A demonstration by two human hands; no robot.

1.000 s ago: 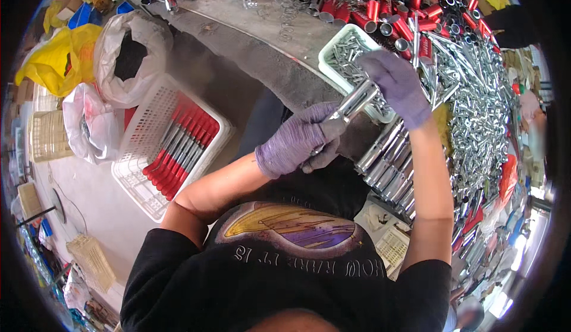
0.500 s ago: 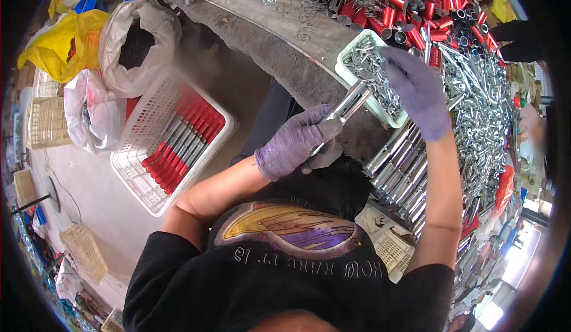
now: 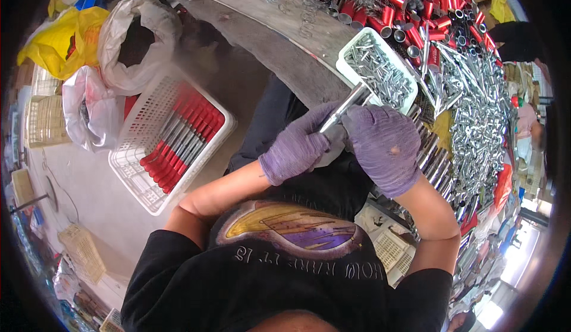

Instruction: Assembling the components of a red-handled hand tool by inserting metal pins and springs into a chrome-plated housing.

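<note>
My left hand point(image 3: 300, 145), in a purple glove, is wrapped round a shiny chrome metal tube point(image 3: 347, 106) that slants up and to the right. Against the tube's right side, my gloved right hand point(image 3: 383, 148) has its fingers curled in and closed. What those fingers pinch, if anything, is hidden behind the glove. Just beyond both hands stands a pale green-white tray point(image 3: 341, 65) holding many small silver pins point(image 3: 380, 64).
Chrome tubes point(image 3: 437, 153) lie in a row right of my right hand, beside a heap of small metal parts point(image 3: 482, 130). Red cylinders point(image 3: 389, 16) and thin springs point(image 3: 308, 20) cover the far bench. At left, a white basket point(image 3: 128, 168) contains red-handled tools point(image 3: 184, 136).
My right hand has come back from over the pin tray, down and left to the tube, its fingers now closed there. The left hand still holds the tube.
</note>
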